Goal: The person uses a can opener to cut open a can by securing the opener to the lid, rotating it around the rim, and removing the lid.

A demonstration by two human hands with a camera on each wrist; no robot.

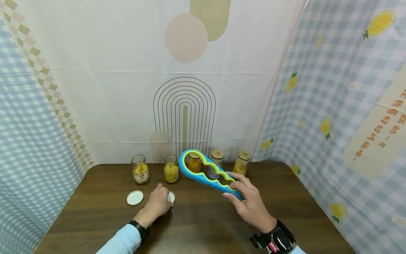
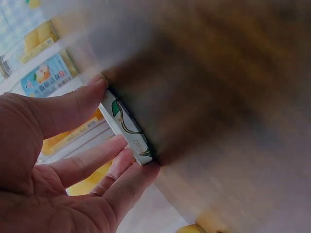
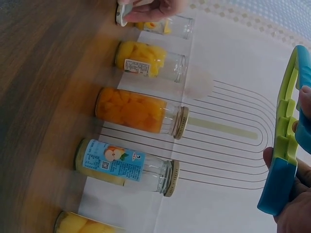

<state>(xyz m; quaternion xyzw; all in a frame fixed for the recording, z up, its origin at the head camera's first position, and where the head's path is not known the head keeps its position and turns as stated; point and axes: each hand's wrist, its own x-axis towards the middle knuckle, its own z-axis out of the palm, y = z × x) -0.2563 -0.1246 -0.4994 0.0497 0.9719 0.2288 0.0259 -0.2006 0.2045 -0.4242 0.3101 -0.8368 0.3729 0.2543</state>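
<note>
In the head view my left hand [image 1: 156,201] is low over the table, pinching a round jar lid [image 1: 171,197] whose white underside shows. The left wrist view has that lid [image 2: 127,127] tilted on edge between thumb and fingertips, with a green leaf print and "OPEN" on its rim. My right hand [image 1: 250,203] holds a blue and green jar opener [image 1: 203,180] by its handle end, raised above the table with its loop pointing left. Two jars stand without lids: a labelled jar of yellow fruit [image 1: 141,173] and another jar of yellow fruit [image 1: 171,172].
Left of my left hand another lid [image 1: 134,198] lies white side up. Three jars with gold lids stand in the back row: one of orange fruit [image 3: 131,110], one with a blue label [image 3: 114,160], and one of yellow fruit [image 1: 242,163]. Cloth hangs behind the brown table [image 1: 203,225].
</note>
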